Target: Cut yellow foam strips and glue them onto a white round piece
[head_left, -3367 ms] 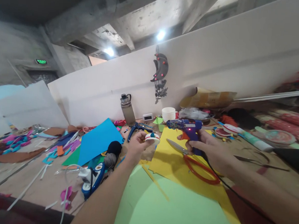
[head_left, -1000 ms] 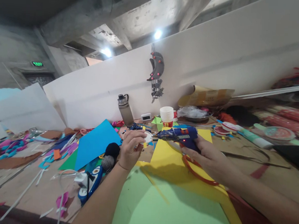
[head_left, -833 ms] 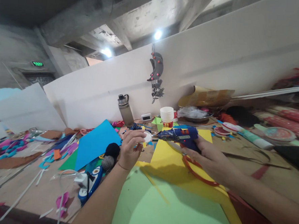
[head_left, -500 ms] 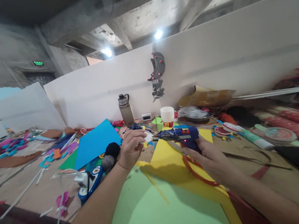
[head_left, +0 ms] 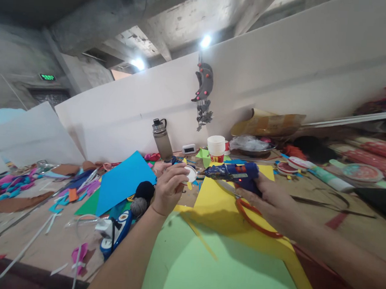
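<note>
My left hand (head_left: 171,186) is closed around a small white round piece (head_left: 190,174) with yellow tabs at its edge, perhaps a cut paper cup. In my right hand (head_left: 268,192) is a blue hot glue gun (head_left: 232,172), its nozzle pointing left at the white piece with a small gap between them. A red light glows on the gun's side. Scissors with orange handles (head_left: 256,222) lie below the gun on yellow paper (head_left: 215,202). Light green paper (head_left: 212,259) spreads out nearest me.
A blue power strip (head_left: 117,233) with a white plug sits left of my forearm, near dark and grey yarn balls (head_left: 139,205). Behind stand a bottle (head_left: 162,140) and stacked paper cups (head_left: 216,147). Blue card (head_left: 125,184) and coloured scraps lie left; decorated discs (head_left: 288,168) lie right.
The white round piece has turned slightly in my left hand, so its yellow tabs sit differently. The glue gun has stayed nearly in place, and the view has shifted a little.
</note>
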`<act>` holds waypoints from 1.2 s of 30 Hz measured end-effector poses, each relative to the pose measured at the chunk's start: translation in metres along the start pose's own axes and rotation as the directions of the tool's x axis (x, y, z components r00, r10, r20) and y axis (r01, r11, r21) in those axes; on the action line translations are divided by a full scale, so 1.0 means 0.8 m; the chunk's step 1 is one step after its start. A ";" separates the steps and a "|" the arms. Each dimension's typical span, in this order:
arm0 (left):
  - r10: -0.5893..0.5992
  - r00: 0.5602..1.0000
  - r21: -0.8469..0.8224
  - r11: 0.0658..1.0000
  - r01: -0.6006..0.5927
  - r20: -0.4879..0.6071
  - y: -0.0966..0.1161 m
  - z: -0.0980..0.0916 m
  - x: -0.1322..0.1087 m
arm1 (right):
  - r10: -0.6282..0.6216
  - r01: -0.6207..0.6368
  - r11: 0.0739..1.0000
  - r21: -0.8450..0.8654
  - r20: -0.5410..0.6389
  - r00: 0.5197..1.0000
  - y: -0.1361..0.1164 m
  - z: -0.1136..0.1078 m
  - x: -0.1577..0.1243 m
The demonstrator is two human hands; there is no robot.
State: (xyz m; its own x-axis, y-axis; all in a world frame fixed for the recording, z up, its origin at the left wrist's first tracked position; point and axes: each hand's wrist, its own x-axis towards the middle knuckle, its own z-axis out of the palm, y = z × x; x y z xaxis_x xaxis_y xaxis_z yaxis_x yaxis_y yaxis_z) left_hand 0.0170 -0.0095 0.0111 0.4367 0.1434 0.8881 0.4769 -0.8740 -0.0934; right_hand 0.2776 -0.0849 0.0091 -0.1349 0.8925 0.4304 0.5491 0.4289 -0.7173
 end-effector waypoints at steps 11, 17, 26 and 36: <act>0.100 0.988 0.077 0.991 -0.109 0.116 0.003 -0.002 -0.001 | -0.014 0.025 0.983 -0.181 0.061 0.998 0.013 0.006 -0.002; 0.102 0.988 0.115 0.987 -0.116 0.118 0.005 0.000 -0.003 | -0.033 0.043 0.971 -0.234 0.047 0.998 0.016 0.009 -0.003; 0.067 0.992 0.091 0.993 -0.077 0.104 0.003 -0.001 -0.001 | 0.000 0.005 0.988 -0.152 0.027 1.000 0.003 0.001 -0.003; -0.194 0.980 -0.129 0.974 0.188 -0.043 0.003 0.011 -0.005 | 0.084 -0.079 0.993 0.085 -0.060 0.995 -0.003 0.008 -0.005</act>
State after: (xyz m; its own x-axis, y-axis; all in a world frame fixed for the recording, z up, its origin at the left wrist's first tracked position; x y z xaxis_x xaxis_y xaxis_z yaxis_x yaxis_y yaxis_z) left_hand 0.0232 -0.0078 0.0035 0.3022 0.2904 0.9079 0.4481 -0.8839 0.1335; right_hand 0.2718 -0.0882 0.0055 -0.0392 0.9154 0.4007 0.4858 0.3678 -0.7929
